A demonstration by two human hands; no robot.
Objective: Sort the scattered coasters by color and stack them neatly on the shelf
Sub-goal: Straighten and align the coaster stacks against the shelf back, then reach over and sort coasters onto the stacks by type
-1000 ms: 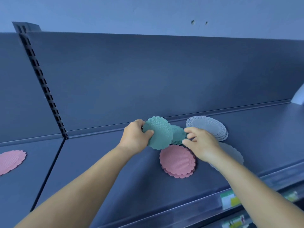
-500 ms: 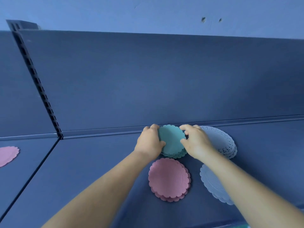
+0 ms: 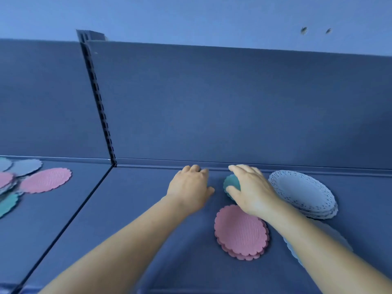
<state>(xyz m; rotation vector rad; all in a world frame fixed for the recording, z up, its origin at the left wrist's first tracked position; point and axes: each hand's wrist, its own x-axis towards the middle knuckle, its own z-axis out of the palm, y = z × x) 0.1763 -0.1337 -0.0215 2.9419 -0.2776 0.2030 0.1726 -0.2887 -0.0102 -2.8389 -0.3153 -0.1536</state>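
Two bare hands on a dark blue shelf (image 3: 148,219), both reaching toward the far edge by the back panel (image 3: 212,102). Right hand (image 3: 252,192) lies palm-down on the teal coaster stack (image 3: 230,183), fingers spread over its top, thumb at the near-left rim; grip loose, pressing rather than pinching, nothing lifted. Only the left part of the teal stack shows, the rest hidden under the hand. Left hand (image 3: 191,187) sits just left of the teal stack, apart from it, fingers curled with the tips toward the far lip of the shelf; grip empty, half closed.

Pink coaster stack (image 3: 241,232) lies near of the teal stack, scalloped edges, several layers, fairly well aligned. White lace coaster stack (image 3: 303,194) sits right of the right hand, just beside the wrist. Another pale coaster (image 3: 337,236) lies near-right, mostly covered by the right forearm.

Slotted upright (image 3: 99,102) divides the back panel. Left shelf section holds unsorted coasters: one pink coaster (image 3: 45,180), grey coaster (image 3: 25,166) behind it, teal coaster (image 3: 8,203) at the left frame edge, overlapping loosely; more pieces cut off by the frame.
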